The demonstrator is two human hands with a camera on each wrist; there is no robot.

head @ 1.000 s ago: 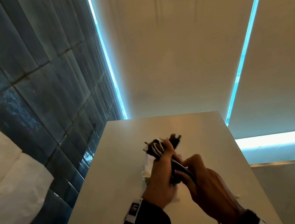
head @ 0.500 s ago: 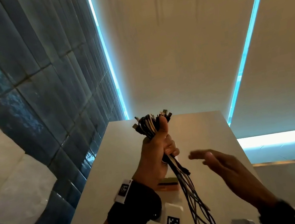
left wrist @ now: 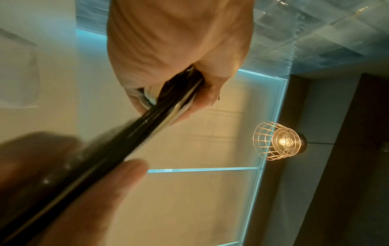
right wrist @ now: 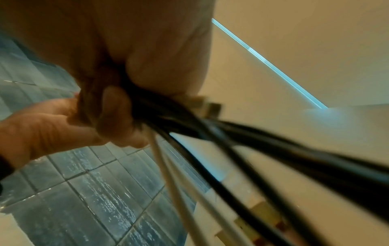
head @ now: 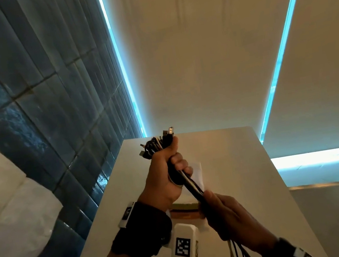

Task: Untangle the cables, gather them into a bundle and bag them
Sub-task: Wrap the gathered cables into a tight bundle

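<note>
The left hand is clenched in a fist around the cables just below their plug ends, which stick out above the thumb. The right hand, lower on the same bundle, wraps its fingers around it. Black and white strands run taut between the fists, above the white table, and hang loose below the right hand.
</note>
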